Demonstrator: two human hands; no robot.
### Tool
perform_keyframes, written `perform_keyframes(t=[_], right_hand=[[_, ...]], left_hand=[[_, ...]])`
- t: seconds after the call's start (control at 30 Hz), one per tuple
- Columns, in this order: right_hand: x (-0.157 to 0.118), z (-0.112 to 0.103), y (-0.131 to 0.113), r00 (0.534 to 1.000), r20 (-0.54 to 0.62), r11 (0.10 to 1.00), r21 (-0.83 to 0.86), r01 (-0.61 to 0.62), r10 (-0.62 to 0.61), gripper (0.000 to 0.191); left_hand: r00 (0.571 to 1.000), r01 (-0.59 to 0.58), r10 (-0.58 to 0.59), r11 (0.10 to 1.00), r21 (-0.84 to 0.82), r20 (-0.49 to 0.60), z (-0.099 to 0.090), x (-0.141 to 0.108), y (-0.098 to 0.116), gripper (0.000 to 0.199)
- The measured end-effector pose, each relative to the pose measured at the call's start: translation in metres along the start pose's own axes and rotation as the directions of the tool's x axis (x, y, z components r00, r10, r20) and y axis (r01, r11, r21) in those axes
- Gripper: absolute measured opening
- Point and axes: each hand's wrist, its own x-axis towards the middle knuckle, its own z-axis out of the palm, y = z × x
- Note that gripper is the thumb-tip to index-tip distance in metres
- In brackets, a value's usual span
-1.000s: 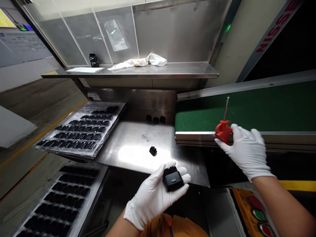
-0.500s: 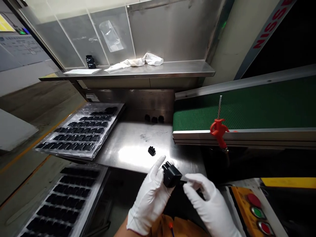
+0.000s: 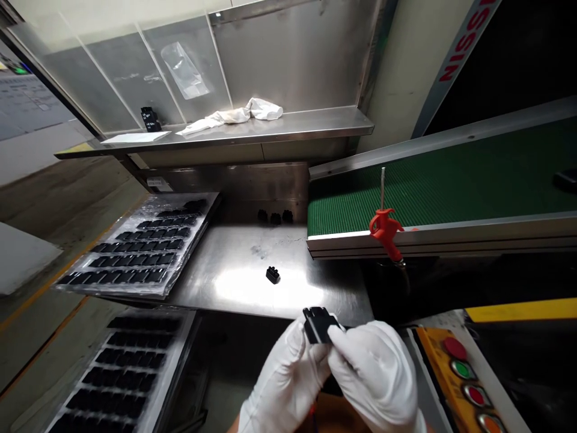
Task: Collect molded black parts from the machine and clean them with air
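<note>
A black plastic part [image 3: 318, 325] with prongs along its top is held between my two gloved hands, just in front of the steel bench's near edge. My left hand [image 3: 293, 367] is closed on its left side. The thumb and fingers of my right hand [image 3: 372, 367] press on its right side; most of those fingers are hidden behind the glove. Beyond the hands, a small black piece [image 3: 273, 275] lies alone on the steel bench [image 3: 243, 258]. Further back, three small black pieces [image 3: 275, 218] sit in a row.
At the left, a plastic tray [image 3: 166, 285] carries rows of black parts, with another tray [image 3: 169, 361] lower down. A green conveyor [image 3: 342, 207] runs to the right, an orange air gun [image 3: 385, 228] at its edge. A button box [image 3: 446, 376] stands lower right. White cloth [image 3: 265, 109] lies on the shelf.
My right hand has moved in from apart and now grips the black part together with my left. The part has turned in my hands. A dark object has appeared on the conveyor's far right.
</note>
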Motion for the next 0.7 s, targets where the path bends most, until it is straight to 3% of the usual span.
perform_keyframes(t=[0.1, 0.23, 0.4, 0.5, 0.53, 0.57, 0.63, 0.7], right_hand=[[0.006, -0.006, 0.001, 0.988, 0.054, 0.99, -0.018, 0.143, -0.141, 0.028], [0.016, -0.008, -0.001, 0.982, 0.078, 0.985, 0.039, 0.171, -0.173, 0.025], [0.009, -0.002, -0.003, 0.993, 0.057, 0.993, 0.068, 0.095, -0.099, 0.026], [-0.005, 0.002, -0.004, 0.994, 0.028, 0.978, 0.182, -0.107, 0.103, 0.03], [-0.009, 0.003, -0.004, 0.969, 0.039, 0.934, 0.262, -0.244, 0.243, 0.028], [-0.012, 0.003, -0.005, 0.914, 0.08, 0.851, 0.342, -0.399, 0.397, 0.024], [-0.012, 0.003, -0.006, 0.723, 0.241, 0.595, 0.432, -0.677, 0.648, 0.01], [-0.006, 0.002, -0.007, 0.518, 0.454, 0.329, 0.432, -0.84, 0.725, 0.024]], left_hand=[[0.997, 0.076, -0.076, 0.997, -0.031, -0.005, -0.001, -0.006, -0.004, 0.035], [0.994, 0.077, -0.084, 0.993, -0.091, -0.074, 0.0, -0.008, -0.004, 0.034], [0.993, 0.03, -0.042, 0.994, -0.104, -0.106, 0.004, -0.006, 0.0, 0.033], [0.994, 0.028, -0.038, 0.995, -0.092, -0.106, 0.006, -0.004, 0.002, 0.035], [0.992, 0.023, -0.032, 0.997, -0.077, -0.122, 0.007, -0.003, 0.002, 0.035], [0.99, 0.015, -0.023, 0.998, -0.057, -0.141, 0.007, -0.002, 0.002, 0.034], [0.984, -0.002, 0.001, 1.0, -0.005, -0.176, 0.007, 0.0, 0.001, 0.033], [0.982, -0.036, 0.046, 0.998, 0.057, -0.182, 0.004, 0.002, 0.0, 0.036]])
